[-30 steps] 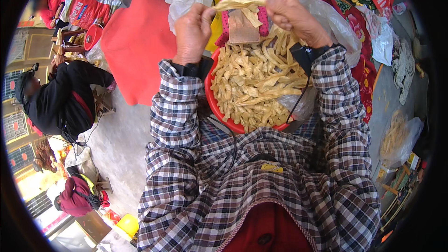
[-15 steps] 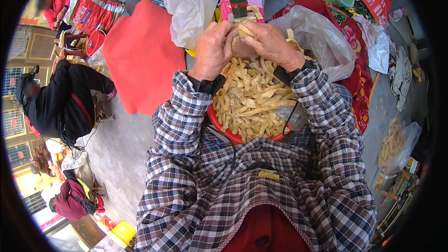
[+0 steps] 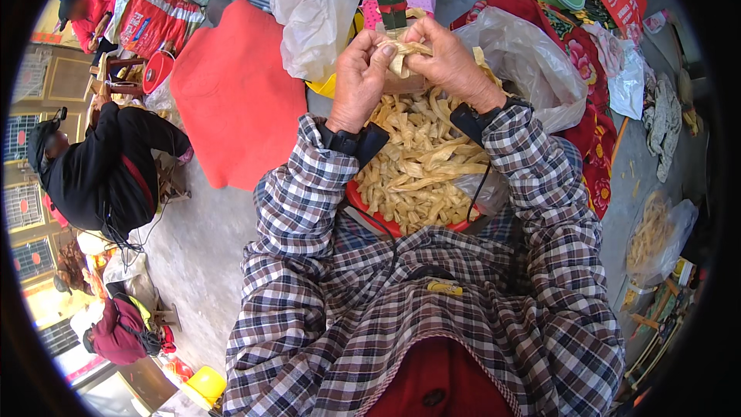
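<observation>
grey floor (image 3: 201, 239), left hand (image 3: 360, 81), right hand (image 3: 448, 66), grip pinching partly hidden tan strip (image 3: 399, 49), red tub (image 3: 356, 196) mostly covered

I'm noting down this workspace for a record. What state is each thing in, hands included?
Left hand, pinching a strip
Right hand, pinching the same strip
Strip, folded or knotted, cannot tell which
Red basin, heaped with loose strips
White bag, crumpled
Clear bag, crumpled
Red cloth, spread out, mostly smooth
</observation>
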Demonstrator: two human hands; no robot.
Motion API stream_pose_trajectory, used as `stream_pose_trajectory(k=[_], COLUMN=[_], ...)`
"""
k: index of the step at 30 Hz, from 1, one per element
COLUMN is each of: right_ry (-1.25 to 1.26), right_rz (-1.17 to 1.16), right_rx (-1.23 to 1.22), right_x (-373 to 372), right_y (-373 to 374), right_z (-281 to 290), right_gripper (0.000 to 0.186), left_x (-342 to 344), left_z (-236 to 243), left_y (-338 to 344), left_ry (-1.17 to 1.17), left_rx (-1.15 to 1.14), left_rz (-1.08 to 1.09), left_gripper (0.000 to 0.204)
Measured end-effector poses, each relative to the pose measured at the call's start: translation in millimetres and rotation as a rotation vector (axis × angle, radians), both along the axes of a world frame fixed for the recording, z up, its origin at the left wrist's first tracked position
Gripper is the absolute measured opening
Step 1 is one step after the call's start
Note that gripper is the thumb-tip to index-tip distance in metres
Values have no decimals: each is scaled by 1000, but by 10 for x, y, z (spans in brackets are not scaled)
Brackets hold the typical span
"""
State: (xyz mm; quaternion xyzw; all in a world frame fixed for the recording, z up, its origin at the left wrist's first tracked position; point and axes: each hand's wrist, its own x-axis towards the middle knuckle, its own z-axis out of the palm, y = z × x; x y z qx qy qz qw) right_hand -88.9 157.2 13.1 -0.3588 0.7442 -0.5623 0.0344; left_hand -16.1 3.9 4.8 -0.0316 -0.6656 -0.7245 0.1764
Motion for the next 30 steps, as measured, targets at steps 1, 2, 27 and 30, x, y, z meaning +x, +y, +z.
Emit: stream_pose_trajectory(k=[1,2,27,30], right_ry=[84,155,-542,-463], right_rz=[-1,-2,274,196], right_rx=[-12,2,-191,-177], right_x=[0,2,19,-4], right_y=[-3,-4,135,82], right_z=[0,5,121,82], right_gripper=[21,22,30,32], left_x=[0,3,35,81], left_z=[19,42,72,110], left_y=[-3,-9,-65,-34], left_ry=[-45,-89,58,-60], left_rx=[73,148,-585,-431], left_rz=[-32,-63,218,53], left_gripper=[8,9,14,14])
